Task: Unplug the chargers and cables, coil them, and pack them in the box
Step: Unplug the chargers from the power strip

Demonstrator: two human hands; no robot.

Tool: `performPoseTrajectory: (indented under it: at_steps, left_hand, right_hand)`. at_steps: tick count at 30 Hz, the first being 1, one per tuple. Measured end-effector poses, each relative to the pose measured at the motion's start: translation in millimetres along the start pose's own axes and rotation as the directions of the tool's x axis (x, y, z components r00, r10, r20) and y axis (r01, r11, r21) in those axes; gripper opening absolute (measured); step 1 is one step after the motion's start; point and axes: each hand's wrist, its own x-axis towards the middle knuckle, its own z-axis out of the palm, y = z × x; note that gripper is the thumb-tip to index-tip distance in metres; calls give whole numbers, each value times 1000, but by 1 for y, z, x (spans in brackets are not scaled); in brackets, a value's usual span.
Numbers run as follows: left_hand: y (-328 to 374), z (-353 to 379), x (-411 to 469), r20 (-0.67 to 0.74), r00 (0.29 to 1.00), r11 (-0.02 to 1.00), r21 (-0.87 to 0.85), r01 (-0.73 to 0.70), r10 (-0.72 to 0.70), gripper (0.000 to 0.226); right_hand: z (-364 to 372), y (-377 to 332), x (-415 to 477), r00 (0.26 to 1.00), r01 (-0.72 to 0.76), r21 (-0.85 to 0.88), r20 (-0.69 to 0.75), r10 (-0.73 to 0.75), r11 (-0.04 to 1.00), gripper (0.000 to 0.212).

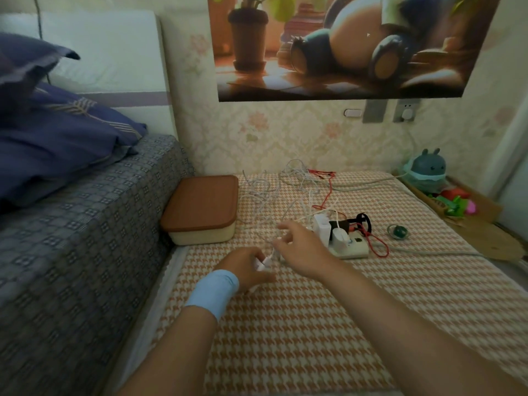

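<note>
Where the houndstooth mat [314, 324] meets the bed [85, 238], the box [200, 208] sits lid on, long axis running away from me toward the wall [257, 132]. Power strip [350, 250] right of centre, long axis roughly left-right, chargers [322, 227] standing plugged in. White cables [265, 190] tangled between strip and wall. My left hand [245, 267] is palm-down, fingers curled round a small white charger [263, 263] just left of the strip. My right hand [300, 244] has fingers spread over its cable; can't tell if it's pinching.
</note>
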Motion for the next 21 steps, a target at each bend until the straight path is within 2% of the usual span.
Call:
performPoseTrajectory:
  at_steps: [2, 4, 8, 11, 14, 17, 19, 21]
  left_hand:
    - [-5, -4, -10, 21, 999, 997, 70, 23, -25, 54]
    - [-14, -8, -17, 73, 995, 991, 122, 54, -63, 60]
    - [-40, -17, -31, 182, 960, 966, 184, 179, -213, 63]
    - [-59, -24, -37, 125, 925, 913, 251, 321, -360, 64]
    - [-65, -28, -38, 56, 871, 828, 344, 442, -488, 68]
    - [-61, -29, -34, 39, 882, 808, 421, 412, -470, 60]
    - [-56, -34, -30, 4, 921, 826, 443, 347, -389, 55]
    - [-48, -40, -31, -40, 952, 861, 418, 291, -302, 60]
  right_hand:
    - [25, -1, -1, 992, -65, 86, 113, 55, 994, 56]
    - [47, -3, 3, 988, -67, 99, 146, 52, 993, 57]
    - [80, -10, 10, 984, -47, 23, 173, 42, 999, 55]
    - [102, -11, 11, 958, -25, -26, 284, 31, 999, 52]
    - [114, -19, 10, 944, 78, -54, 326, -56, 996, 55]
    - [118, -21, 11, 908, 186, -106, 399, -129, 977, 48]
    - [116, -17, 11, 873, 209, -129, 472, -125, 970, 46]
    - [108, -14, 9, 859, 209, -125, 497, -122, 970, 49]
